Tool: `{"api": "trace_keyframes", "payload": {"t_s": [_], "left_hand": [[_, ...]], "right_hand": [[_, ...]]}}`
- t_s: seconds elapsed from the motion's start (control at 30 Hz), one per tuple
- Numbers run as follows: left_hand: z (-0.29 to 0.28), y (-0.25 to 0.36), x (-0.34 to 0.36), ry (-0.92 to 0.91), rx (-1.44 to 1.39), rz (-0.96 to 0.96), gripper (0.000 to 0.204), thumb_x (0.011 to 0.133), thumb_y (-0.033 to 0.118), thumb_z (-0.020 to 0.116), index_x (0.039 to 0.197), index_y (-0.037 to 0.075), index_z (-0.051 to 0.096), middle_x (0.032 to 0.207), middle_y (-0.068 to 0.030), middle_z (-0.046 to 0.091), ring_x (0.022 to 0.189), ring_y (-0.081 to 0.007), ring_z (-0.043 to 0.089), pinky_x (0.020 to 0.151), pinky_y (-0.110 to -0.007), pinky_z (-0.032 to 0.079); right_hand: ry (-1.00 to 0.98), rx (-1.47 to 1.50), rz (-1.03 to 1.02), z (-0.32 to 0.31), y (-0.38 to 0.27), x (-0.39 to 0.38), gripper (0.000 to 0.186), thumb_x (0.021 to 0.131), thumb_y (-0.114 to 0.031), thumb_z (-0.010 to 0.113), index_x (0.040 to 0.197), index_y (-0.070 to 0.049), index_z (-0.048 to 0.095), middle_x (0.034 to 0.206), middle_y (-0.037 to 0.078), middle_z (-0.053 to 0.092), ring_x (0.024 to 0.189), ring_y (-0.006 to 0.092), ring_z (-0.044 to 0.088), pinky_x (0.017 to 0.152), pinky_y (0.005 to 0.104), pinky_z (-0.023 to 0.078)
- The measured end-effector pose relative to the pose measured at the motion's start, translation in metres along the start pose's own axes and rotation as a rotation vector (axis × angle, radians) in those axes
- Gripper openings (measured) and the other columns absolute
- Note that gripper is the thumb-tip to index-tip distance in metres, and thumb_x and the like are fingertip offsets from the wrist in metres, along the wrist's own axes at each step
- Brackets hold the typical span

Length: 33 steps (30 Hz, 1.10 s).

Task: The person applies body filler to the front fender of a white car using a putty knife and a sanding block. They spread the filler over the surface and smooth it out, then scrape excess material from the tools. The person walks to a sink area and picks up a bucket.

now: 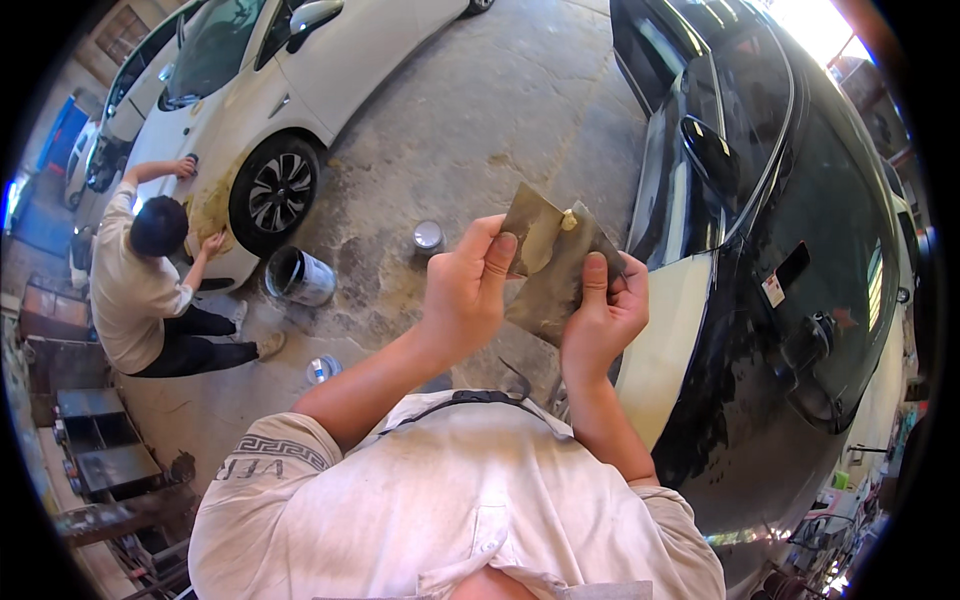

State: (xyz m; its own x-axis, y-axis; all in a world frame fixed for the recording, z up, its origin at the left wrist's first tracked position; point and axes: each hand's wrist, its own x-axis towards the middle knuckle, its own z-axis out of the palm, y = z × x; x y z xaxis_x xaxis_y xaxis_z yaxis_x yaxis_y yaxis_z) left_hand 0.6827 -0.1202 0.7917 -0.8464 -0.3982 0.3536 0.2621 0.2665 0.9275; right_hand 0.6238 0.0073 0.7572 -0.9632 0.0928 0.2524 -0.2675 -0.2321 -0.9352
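Note:
My left hand point(466, 288) pinches a thin metal spreader plate point(531, 212) near the middle of the view, its thumb on the face, which has a grey-beige smear. My right hand point(607, 318) grips a second, larger dull metal plate point(547, 309) by its right part, thumb on top. The two plates meet or overlap between my hands. A small lump of yellowish paste point(569, 219) sits where their upper edges come together. Both hands are closed on their plates, held over the concrete floor point(460, 120) in front of my body.
A co-worker point(140, 290) at left bends at a white car point(350, 50), hands on its front fender. A bucket point(301, 275), a small can point(428, 236) and another can point(322, 368) stand on the floor. A black car point(780, 380) with a pale panel fills the right; metal carts point(100, 430) stand lower left.

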Motion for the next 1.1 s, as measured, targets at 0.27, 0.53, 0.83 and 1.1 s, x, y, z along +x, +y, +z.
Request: {"api": "trace_keyframes", "payload": {"t_s": [0.27, 0.53, 0.83, 1.1], "left_hand": [[-0.022, -0.003, -0.008, -0.035, 0.217, 0.142, 0.025, 0.103, 0.018, 0.045, 0.119, 0.001, 0.055, 0.089, -0.0117, 0.069, 0.078, -0.0138, 0.068, 0.069, -0.028, 0.056], [-0.040, 0.001, -0.009, -0.024, 0.267, 0.283, 0.019, 0.099, 0.010, 0.052, 0.116, 0.001, 0.055, 0.065, -0.0153, 0.058, 0.053, -0.0309, 0.060, 0.049, -0.034, 0.044], [-0.053, -0.003, -0.023, -0.078, 0.304, 0.358, 0.021, 0.097, 0.007, 0.054, 0.116, 0.001, 0.055, 0.064, -0.0170, 0.056, 0.052, -0.0341, 0.057, 0.047, -0.037, 0.043], [-0.057, -0.042, -0.024, 0.134, -0.194, -0.191, 0.020, 0.100, 0.022, 0.054, 0.108, 0.003, 0.056, 0.078, -0.0070, 0.066, 0.070, -0.0137, 0.067, 0.057, -0.030, 0.053]], "right_hand": [[0.031, 0.036, -0.078, 0.025, -0.019, 0.002, 0.019, 0.094, -0.014, 0.067, 0.103, -0.001, 0.056, 0.073, -0.003, 0.057, 0.064, 0.0010, 0.044, 0.057, 0.0169, 0.034], [0.061, 0.122, -0.125, 0.042, -0.026, 0.001, 0.019, 0.093, -0.011, 0.066, 0.106, -0.001, 0.055, 0.081, 0.001, 0.063, 0.071, 0.0032, 0.052, 0.065, 0.0181, 0.041], [0.152, 0.174, -0.173, 0.058, -0.036, 0.004, 0.018, 0.093, -0.009, 0.066, 0.104, -0.001, 0.056, 0.084, 0.001, 0.063, 0.074, 0.0043, 0.053, 0.068, 0.0177, 0.041], [0.059, 0.540, -0.064, 0.038, -0.040, 0.053, 0.019, 0.096, -0.017, 0.062, 0.109, -0.006, 0.055, 0.102, 0.004, 0.066, 0.088, 0.0114, 0.062, 0.078, 0.0249, 0.049]]}}
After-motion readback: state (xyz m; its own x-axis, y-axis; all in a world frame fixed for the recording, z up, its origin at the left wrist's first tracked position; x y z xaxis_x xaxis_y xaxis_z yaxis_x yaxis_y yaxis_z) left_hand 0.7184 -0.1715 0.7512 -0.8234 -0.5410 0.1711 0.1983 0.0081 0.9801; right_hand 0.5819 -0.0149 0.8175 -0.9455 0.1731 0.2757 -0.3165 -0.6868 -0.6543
